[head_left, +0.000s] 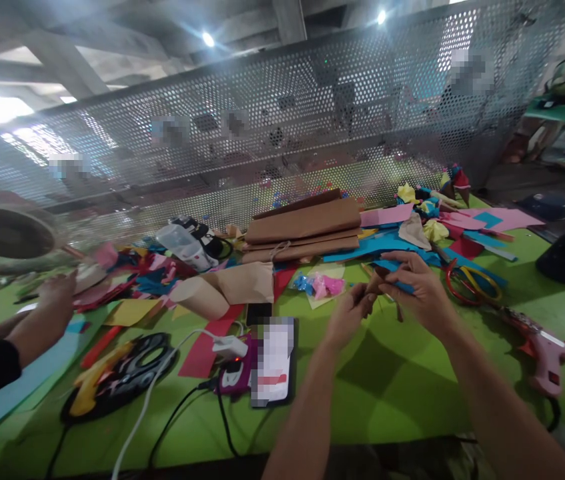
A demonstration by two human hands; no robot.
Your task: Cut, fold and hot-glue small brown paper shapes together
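Above the green table (362, 413), both my hands are close together at a small rolled brown paper piece (375, 283). My left hand (352, 310) pinches its lower end between thumb and fingers. In my right hand (419, 293) is a piece of blue paper (387, 265), held against the brown piece. Part of both papers is hidden by my fingers. Just left of my hands, small blue and pink shiny pieces (319, 285) lie on pale paper. Red and yellow handled scissors (472, 283) rest right of my right hand.
A pink glue gun (545, 353) lies at the right. A phone (275, 363), a purple power strip (237, 377) and cables are in front. Folded brown paper (307, 223) lies behind, before a perforated metal screen (262, 120). Another person's arm (42, 320) reaches in at left.
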